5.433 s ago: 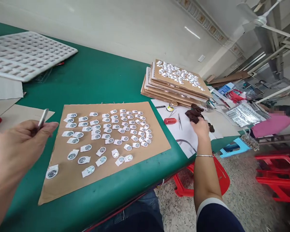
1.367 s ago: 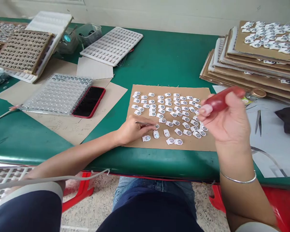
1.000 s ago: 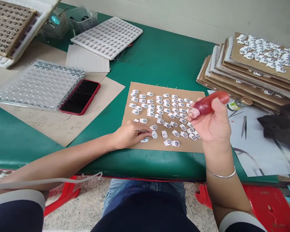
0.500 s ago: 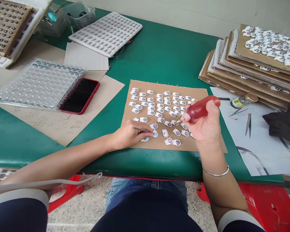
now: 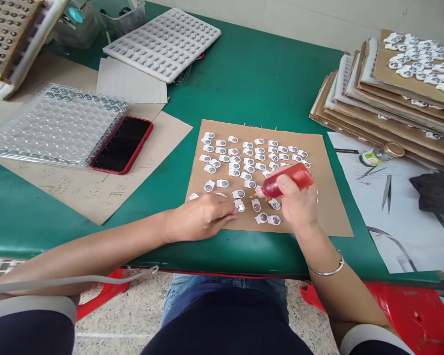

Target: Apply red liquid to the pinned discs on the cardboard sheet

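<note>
My right hand [image 5: 299,204] is wrapped round a squeeze bottle [image 5: 286,181] of red liquid. Its thin nozzle points down and left, over the small tagged round pieces near the middle of the cardboard sheet [image 5: 333,212]. My left hand [image 5: 212,214] rests on the sheet's front left part, its fingers pinched together beside a round piece [image 5: 240,206] on a white tag. The tweezers in that hand are almost wholly hidden by the fingers. Several more such pieces lie in loose rows across the sheet, some of them covered by the bottle and my hands.
A phone [image 5: 122,145] and a clear blister tray [image 5: 59,128] lie at left. Behind them is a white moulded tray [image 5: 165,44]. Stacked cardboard sheets [image 5: 340,96] stand at back right, near a small glass jar [image 5: 381,154], tweezers [image 5: 387,193] and a black cloth [image 5: 434,192].
My right hand has brought the bottle left and down, tilting it flatter. My left hand has turned and shifted slightly, so the tweezers' shaft no longer shows. The view has shifted a little.
</note>
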### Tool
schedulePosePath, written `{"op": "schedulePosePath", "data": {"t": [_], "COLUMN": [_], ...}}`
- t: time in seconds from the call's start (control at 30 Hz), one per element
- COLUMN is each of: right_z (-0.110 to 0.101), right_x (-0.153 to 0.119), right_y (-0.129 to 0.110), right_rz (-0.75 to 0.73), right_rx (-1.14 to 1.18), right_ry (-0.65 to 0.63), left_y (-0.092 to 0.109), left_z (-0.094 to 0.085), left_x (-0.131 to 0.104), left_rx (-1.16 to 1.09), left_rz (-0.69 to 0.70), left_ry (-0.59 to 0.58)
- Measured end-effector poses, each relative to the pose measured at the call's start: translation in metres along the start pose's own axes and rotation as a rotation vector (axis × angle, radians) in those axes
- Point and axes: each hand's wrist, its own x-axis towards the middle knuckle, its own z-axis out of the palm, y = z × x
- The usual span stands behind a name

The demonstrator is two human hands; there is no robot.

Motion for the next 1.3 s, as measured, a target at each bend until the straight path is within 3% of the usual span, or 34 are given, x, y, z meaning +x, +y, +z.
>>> {"op": "schedulePosePath", "data": {"t": [0.17,0.43,0.73,1.3], "right_z": [0.010,0.009,0.012,0.013], "right_x": [-0.008,-0.006,-0.004,-0.004], "right_y": [0.009,0.024,0.020,0.021], "right_rz": [-0.102,-0.271,-0.464,-0.455], "right_rx": [-0.219,-0.491,-0.620,-0.645], "right_ry": [-0.029,-0.082,-0.083,-0.079], "left_y": [0.007,0.010,0.009,0.011], "left_z": [0.008,0.026,0.029,0.024], "left_x": [-0.006,-0.010,-0.013,-0.011], "left_rx": [0.282,0.654,0.715,0.690], "left_rz": [0.153,0.303,0.348,0.336], "left_ry": [-0.043,0.067,0.087,0.053]}}
